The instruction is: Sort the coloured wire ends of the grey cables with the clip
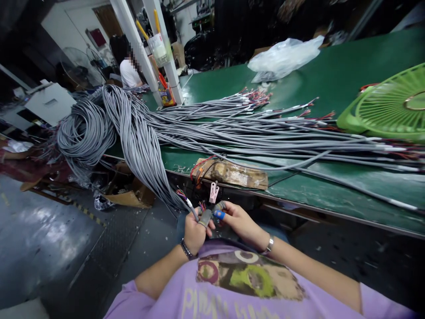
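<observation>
My left hand [196, 229] is closed on a grey cable [192, 210], low in front of my shirt and below the bench edge. Thin coloured wires [202, 205] fan out just above its grip, and another stripped end [183, 195] with a white band sticks up beside it. The thumb wears a grey finger cover. Close by on the right, my right hand [239, 220] has its fingers pinched together, with a grey cover and a blue wrap on the fingers. Whatever lies between these fingertips is too small to make out.
A long bundle of grey cables [212, 128] crosses the green bench [348, 190], with coils [86, 133] hanging at its left. A wooden block [235, 173] with a pink clip [214, 192] sits at the front edge. A green fan [395, 104] stands right; another person [130, 73] is behind.
</observation>
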`<action>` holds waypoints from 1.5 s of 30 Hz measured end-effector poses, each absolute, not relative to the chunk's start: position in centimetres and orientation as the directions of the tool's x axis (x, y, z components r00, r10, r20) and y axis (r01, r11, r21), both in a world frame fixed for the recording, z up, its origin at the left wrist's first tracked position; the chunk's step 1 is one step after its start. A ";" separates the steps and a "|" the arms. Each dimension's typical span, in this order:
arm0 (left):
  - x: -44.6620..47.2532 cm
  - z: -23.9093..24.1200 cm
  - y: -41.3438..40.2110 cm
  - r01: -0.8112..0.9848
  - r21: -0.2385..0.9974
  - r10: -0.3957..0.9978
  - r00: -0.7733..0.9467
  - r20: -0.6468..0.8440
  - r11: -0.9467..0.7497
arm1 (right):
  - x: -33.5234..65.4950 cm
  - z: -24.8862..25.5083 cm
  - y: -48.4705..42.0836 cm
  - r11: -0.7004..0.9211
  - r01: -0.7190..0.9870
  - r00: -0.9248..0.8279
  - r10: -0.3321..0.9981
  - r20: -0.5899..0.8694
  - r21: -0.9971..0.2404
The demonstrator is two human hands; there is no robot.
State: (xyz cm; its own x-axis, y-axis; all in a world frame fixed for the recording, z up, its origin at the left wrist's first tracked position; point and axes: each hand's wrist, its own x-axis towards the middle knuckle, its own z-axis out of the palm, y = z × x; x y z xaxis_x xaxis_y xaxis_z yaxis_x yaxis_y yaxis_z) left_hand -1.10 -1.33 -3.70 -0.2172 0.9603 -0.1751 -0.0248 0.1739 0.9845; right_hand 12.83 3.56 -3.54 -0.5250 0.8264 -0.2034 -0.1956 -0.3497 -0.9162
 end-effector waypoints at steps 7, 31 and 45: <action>-1.1 -3.8 -2.0 -0.032 0.951 0.951 0.035 -0.306 0.307 | 12.5 -2.9 5.0 -0.319 -0.271 -0.439 0.881 -0.179 -0.908; -0.9 -2.9 -2.0 0.007 0.983 0.973 -0.142 -0.181 0.184 | 12.3 -3.3 4.1 -0.478 -0.181 -0.551 0.773 -0.314 -0.860; -1.0 -3.2 -2.0 0.010 0.984 0.969 -0.178 -0.172 0.177 | 11.9 -3.8 3.9 -0.429 -0.175 -0.560 0.784 -0.269 -0.886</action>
State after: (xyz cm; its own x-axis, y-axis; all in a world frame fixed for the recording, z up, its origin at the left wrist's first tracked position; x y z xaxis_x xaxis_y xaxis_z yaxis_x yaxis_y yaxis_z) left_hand -1.02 -1.99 -3.17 -0.1776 0.9689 -0.1723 0.0100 0.1768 0.9842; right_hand 11.92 3.94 -3.76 -0.5602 0.7836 -0.2687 -0.1750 -0.4291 -0.8862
